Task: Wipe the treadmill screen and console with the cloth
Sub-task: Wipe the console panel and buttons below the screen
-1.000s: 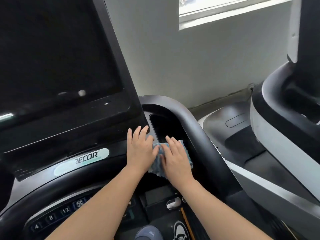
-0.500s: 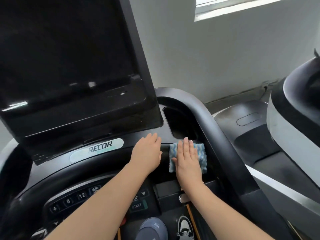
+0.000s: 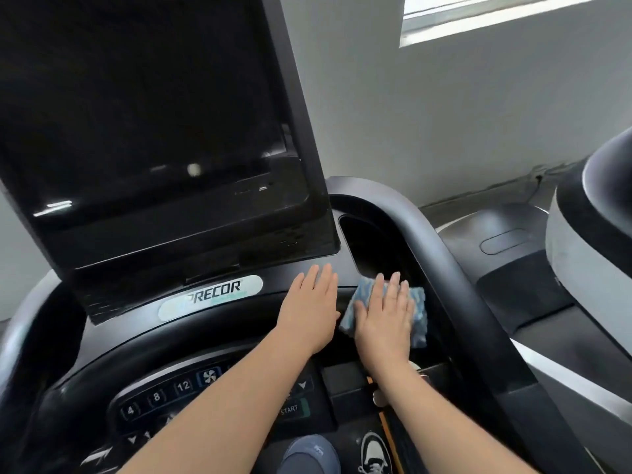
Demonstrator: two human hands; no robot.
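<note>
Blue-and-white patterned cloth (image 3: pixel 415 307) lies flat on the black console (image 3: pixel 239 323) of your treadmill, just right of the PRECOR badge (image 3: pixel 210 297) and below the dark cup pocket (image 3: pixel 371 246). Your right hand (image 3: pixel 384 318) presses it down with straight fingers spread over it; nothing is pinched. Your left hand (image 3: pixel 309 311) rests flat and relaxed on the console just beside the cloth, fingers pointing toward the base of the dark screen (image 3: pixel 147 107). The screen stands above both hands, unlit, with small reflections. Below your forearms you can see the number keys (image 3: pixel 157 396) and the START button (image 3: pixel 290 409).
</note>
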